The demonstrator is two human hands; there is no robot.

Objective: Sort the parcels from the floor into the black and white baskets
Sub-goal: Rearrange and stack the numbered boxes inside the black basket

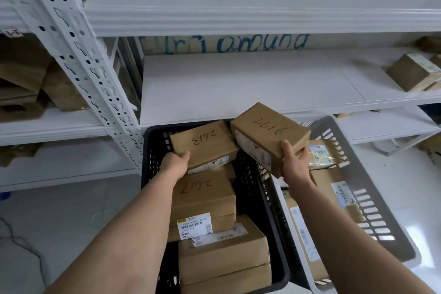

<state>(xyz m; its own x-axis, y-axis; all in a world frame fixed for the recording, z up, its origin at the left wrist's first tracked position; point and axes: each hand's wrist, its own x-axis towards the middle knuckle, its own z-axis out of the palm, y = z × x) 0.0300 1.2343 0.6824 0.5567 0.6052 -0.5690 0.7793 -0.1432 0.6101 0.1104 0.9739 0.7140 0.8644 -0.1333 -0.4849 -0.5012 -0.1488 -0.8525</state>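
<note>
The person stood over two baskets set side by side on the floor before a white shelf (238, 79). The left hand (175, 164) gripped the near edge of box 2613 (205, 145), thumb on top and the fingers hidden beneath. That box sat at the far end of the black basket (152, 136), over other boxes; I could not tell whether it rested on them or was held just clear.

The right hand (294, 162) was clamped on the near corner of box 2616 (269, 131), thumb on top and fingers curled round its right side. It was held up, tilted, above where the two baskets met.

The black basket was packed with brown boxes, among them box 2617 (202, 196) just beside the left wrist. The white basket (372, 198) held several labelled parcels of its own. Another box (410, 71) lay at the shelf's right end, well apart from the hands.
</note>
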